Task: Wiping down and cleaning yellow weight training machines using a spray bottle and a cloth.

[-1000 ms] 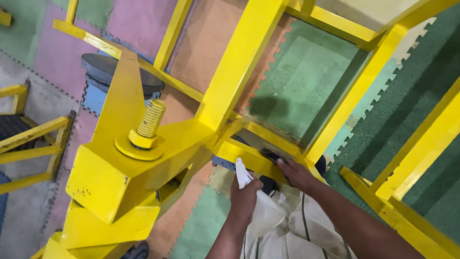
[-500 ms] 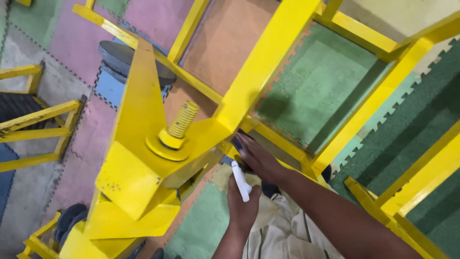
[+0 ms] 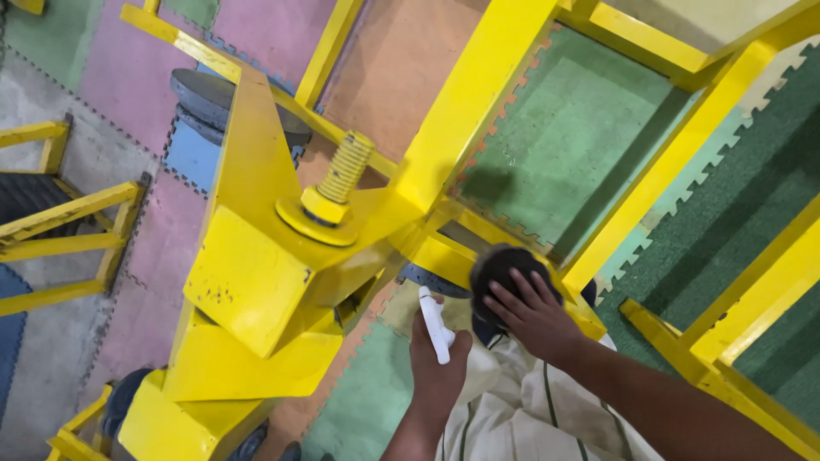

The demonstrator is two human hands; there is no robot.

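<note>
Left hand: my left hand [image 3: 437, 363] is closed round a white spray bottle [image 3: 435, 323], nozzle up, close to my body and just below the frame. I'd keep it upright and out of the wiping path.

Right hand: my right hand [image 3: 536, 312] lies flat, fingers spread, pressing a dark cloth [image 3: 504, 266] against a low yellow bar [image 3: 444, 256]. It isn't gripping so much as pinning the cloth under the palm.

Cloth: bunched into a pad, touching the bar just beside the joint where the bars meet. I judge that even pressure from the whole palm suits this better than fingertips (a bunched cloth skips otherwise).

Stroke: I'd follow the length of the bar and work into the corners of the joint, where dirt tends to sit.

Frame: the yellow bracket [image 3: 256, 282] with its threaded bolt [image 3: 342, 175] stands to the left, well apart from my hands; edges there look sharp, so knuckles should stay clear.

Floor: coloured foam mats [image 3: 555, 145] lie beneath, and a dark round disc [image 3: 205, 98] sits farther off behind the bracket.
</note>
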